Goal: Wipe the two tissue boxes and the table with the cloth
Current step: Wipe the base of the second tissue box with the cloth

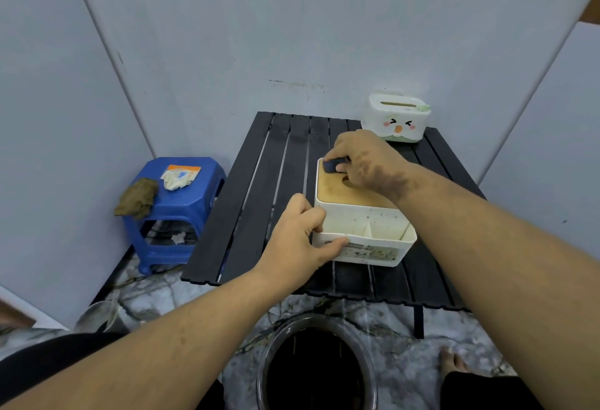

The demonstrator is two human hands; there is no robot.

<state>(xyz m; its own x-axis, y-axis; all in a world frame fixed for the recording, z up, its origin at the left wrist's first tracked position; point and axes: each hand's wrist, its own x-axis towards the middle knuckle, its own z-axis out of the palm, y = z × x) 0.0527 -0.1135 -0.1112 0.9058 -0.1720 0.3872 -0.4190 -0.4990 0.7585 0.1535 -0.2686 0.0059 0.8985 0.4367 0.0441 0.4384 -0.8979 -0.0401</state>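
So the near tissue box (360, 215), the white one with the wooden lid, is sitting around the middle of the black slatted counter (259, 189). The left hand (302, 237) is gripping its near left corner, fingers (334, 242) curled round the rim. The right hand (363, 163) is pressing a small dark cloth (336, 163) onto the far left corner of that lid, fingers clamped on it. The second tissue box (397, 117), with the cartoon face, is standing behind the first one at the counter's far right corner. Left of the counter a blue stool (175, 211) is carrying a brown rag (136, 197).
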